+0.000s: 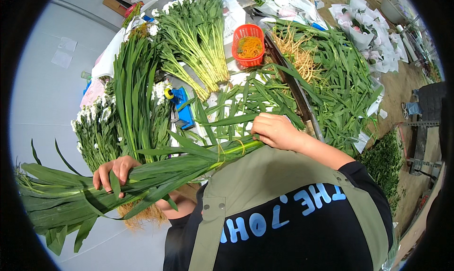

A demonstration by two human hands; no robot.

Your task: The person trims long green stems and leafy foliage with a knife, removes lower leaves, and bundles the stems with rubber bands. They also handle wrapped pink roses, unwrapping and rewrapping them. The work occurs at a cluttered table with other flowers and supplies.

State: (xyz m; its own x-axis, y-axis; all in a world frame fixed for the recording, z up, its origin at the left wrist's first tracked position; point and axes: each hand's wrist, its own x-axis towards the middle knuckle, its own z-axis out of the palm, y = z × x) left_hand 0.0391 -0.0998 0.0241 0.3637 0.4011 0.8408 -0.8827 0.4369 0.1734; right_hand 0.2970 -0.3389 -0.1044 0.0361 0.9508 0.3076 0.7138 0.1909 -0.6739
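Note:
A long bundle of green leafy stems (156, 176) lies slanted across my front, its leaves spreading to the lower left. Yellow rubber bands (221, 153) circle it near the cut-stem end. My left hand (115, 174) is closed round the leafy part, fingers over the top. At the other end, my right hand (273, 130) grips the stem ends, its fingertips partly hidden. Just past the right hand, loose green leaves (250, 98) are strewn over the table, beside a long dark metal bar (298, 89). A blue tool with a yellow knob (183, 108) stands beyond the bundle.
White-flowered bunches (196, 39) lie at the back, more (97, 129) at left beside a long-leaved bunch (135, 91). A red basket (248, 45) holds rubber bands. Leaf heaps (340, 77) with pale roots (298, 48) cover the right side. Wrapped bouquets (366, 30) stand far right.

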